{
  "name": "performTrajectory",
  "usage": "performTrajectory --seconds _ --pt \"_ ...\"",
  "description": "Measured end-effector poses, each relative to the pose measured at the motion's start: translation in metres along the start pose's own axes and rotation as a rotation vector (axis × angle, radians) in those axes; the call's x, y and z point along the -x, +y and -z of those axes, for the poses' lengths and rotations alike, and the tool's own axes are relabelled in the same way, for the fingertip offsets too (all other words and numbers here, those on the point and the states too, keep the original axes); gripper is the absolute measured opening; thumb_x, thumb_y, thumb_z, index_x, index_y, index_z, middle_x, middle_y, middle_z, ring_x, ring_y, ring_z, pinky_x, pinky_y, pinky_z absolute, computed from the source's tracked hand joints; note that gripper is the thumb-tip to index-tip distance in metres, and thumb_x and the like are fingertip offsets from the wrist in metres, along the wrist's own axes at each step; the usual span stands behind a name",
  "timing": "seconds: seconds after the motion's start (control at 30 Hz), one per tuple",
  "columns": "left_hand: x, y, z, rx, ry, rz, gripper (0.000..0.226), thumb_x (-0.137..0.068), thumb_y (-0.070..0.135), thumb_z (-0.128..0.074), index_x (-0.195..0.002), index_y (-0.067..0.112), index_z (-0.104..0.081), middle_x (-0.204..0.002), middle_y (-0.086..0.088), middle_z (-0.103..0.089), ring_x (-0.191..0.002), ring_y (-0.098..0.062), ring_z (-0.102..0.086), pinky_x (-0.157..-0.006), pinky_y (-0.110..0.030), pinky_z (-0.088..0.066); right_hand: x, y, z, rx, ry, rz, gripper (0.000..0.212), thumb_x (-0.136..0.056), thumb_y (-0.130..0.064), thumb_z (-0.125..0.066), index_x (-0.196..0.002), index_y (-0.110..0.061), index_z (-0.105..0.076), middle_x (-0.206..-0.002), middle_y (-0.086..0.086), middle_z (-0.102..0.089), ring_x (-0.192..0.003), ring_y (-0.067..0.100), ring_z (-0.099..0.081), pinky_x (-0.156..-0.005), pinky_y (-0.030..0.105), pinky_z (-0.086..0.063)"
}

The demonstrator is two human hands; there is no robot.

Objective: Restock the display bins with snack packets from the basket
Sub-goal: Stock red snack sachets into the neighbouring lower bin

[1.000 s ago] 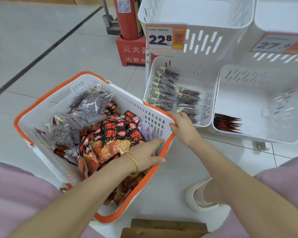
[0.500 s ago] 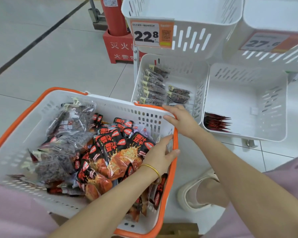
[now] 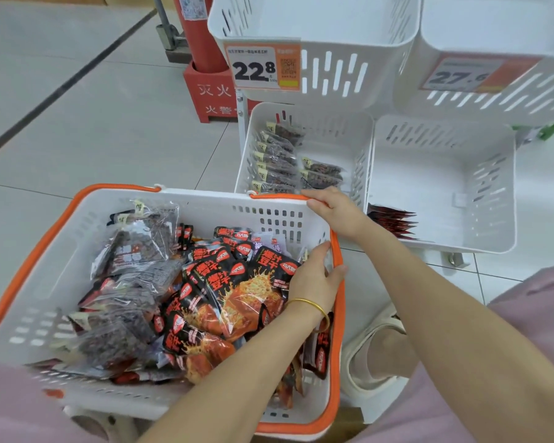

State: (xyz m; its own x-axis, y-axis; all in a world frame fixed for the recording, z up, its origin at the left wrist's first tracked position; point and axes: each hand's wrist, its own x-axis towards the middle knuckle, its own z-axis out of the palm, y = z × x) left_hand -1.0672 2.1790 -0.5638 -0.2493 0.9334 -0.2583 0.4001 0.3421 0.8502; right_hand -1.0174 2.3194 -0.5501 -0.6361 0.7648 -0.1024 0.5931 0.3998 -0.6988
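The white basket [image 3: 205,206] with its orange rim fills the lower left, its near and left edges cut off by the frame; its far right corner sits just beside the lower left bin [image 3: 333,135]. The right hand [image 3: 336,212] curls over the rim at that corner. The left hand [image 3: 314,279], wearing a gold bangle [image 3: 311,305], clasps the right rim, fingers inside, thumb outside. Black-and-red packets [image 3: 237,289] with bold Chinese characters crowd the basket's right side, clear packets [image 3: 141,241] of something dark its left. Similar clear packs [image 3: 279,164] line the lower left bin's left wall; the lower right bin [image 3: 445,174] holds a few dark red packs [image 3: 394,219] in its near left corner, mostly hidden behind its wall. One price tag [image 3: 263,67] reads 22.8; the other tag [image 3: 474,75] is blurred, perhaps 27.6. Open tiled floor [image 3: 77,107] lies left.
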Motion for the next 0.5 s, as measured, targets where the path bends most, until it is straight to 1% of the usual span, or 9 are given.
performTrajectory --seconds 0.1,0.2,0.23,0.3,0.33,0.37,0.4,0.43,0.5 --pt "0.005 0.007 -0.007 -0.007 -0.037 0.016 0.053 -0.092 0.031 -0.055 -0.141 0.023 -0.036 -0.120 -0.022 -0.058 -0.104 -0.034 -0.058 -0.086 -0.038 -0.047 0.008 0.006 0.003 0.020 0.009 -0.049 0.038 -0.101 -0.024 -0.041 -0.138 -0.018 -0.047 -0.137 0.008 -0.050 -0.130 0.021 -0.036 -0.104 0.026 -0.024" --pt "0.011 0.008 0.002 -0.003 -0.154 0.019 0.056 -0.091 0.035 -0.056 -0.142 0.026 -0.035 -0.098 -0.020 -0.063 -0.083 -0.026 -0.060 -0.080 -0.035 -0.047 0.016 0.009 0.003 0.102 0.006 -0.106 0.039 -0.100 -0.025 -0.041 -0.139 -0.018 -0.046 -0.142 0.007 -0.047 -0.134 0.023 -0.035 -0.109 0.032 -0.024" --pt "0.012 0.005 0.009 -0.014 -0.192 0.010 0.055 -0.092 0.036 -0.055 -0.142 0.026 -0.036 -0.093 -0.020 -0.064 -0.077 -0.021 -0.059 -0.077 -0.033 -0.048 0.019 0.007 0.004 0.155 0.057 -0.111 0.039 -0.100 -0.023 -0.042 -0.138 -0.019 -0.047 -0.140 0.008 -0.049 -0.132 0.026 -0.038 -0.108 0.033 -0.026" --pt "0.012 0.002 0.031 -0.029 -0.223 0.011 0.047 -0.093 0.031 -0.055 -0.138 0.023 -0.043 -0.092 -0.017 -0.068 -0.072 -0.018 -0.060 -0.071 -0.027 -0.047 0.027 -0.005 0.003 0.283 0.260 -0.100 0.037 -0.096 -0.019 -0.046 -0.131 -0.021 -0.054 -0.130 0.007 -0.057 -0.123 0.031 -0.046 -0.102 0.036 -0.032" --pt "0.010 0.001 0.046 -0.035 -0.213 0.024 0.041 -0.094 0.027 -0.054 -0.134 0.020 -0.047 -0.088 -0.011 -0.070 -0.066 -0.015 -0.059 -0.066 -0.025 -0.047 0.032 -0.014 0.000 0.321 0.349 -0.076 0.035 -0.093 -0.016 -0.048 -0.126 -0.020 -0.058 -0.123 0.007 -0.059 -0.117 0.031 -0.049 -0.098 0.037 -0.036" --pt "0.007 -0.002 0.061 -0.041 -0.186 0.034 0.035 -0.094 0.023 -0.053 -0.129 0.018 -0.051 -0.082 -0.004 -0.070 -0.061 -0.013 -0.056 -0.062 -0.026 -0.048 0.037 -0.024 -0.004 0.320 0.376 -0.048 0.033 -0.092 -0.013 -0.049 -0.122 -0.018 -0.061 -0.118 0.006 -0.061 -0.111 0.029 -0.052 -0.094 0.037 -0.040" --pt "0.005 -0.005 0.076 -0.061 -0.141 0.050 0.030 -0.094 0.020 -0.052 -0.125 0.017 -0.054 -0.078 0.001 -0.069 -0.061 -0.015 -0.054 -0.061 -0.029 -0.048 0.042 -0.032 -0.010 0.293 0.327 -0.033 0.031 -0.091 -0.011 -0.050 -0.119 -0.016 -0.063 -0.116 0.006 -0.063 -0.108 0.028 -0.054 -0.092 0.037 -0.043" --pt "0.002 -0.010 0.091 -0.074 -0.091 0.064 0.027 -0.094 0.016 -0.052 -0.121 0.015 -0.056 -0.076 0.001 -0.069 -0.063 -0.017 -0.053 -0.062 -0.030 -0.049 0.046 -0.039 -0.017 0.273 0.216 -0.046 0.030 -0.091 -0.013 -0.051 -0.119 -0.014 -0.062 -0.117 0.007 -0.063 -0.108 0.026 -0.056 -0.091 0.037 -0.045" --pt "-0.002 -0.019 0.116 -0.098 -0.031 0.099 0.025 -0.091 0.006 -0.053 -0.114 0.013 -0.059 -0.082 -0.005 -0.069 -0.064 -0.015 -0.053 -0.064 -0.025 -0.049 0.051 -0.048 -0.034 0.342 -0.062 -0.138 0.034 -0.092 -0.024 -0.054 -0.123 -0.011 -0.056 -0.119 0.010 -0.062 -0.111 0.028 -0.054 -0.089 0.036 -0.046"
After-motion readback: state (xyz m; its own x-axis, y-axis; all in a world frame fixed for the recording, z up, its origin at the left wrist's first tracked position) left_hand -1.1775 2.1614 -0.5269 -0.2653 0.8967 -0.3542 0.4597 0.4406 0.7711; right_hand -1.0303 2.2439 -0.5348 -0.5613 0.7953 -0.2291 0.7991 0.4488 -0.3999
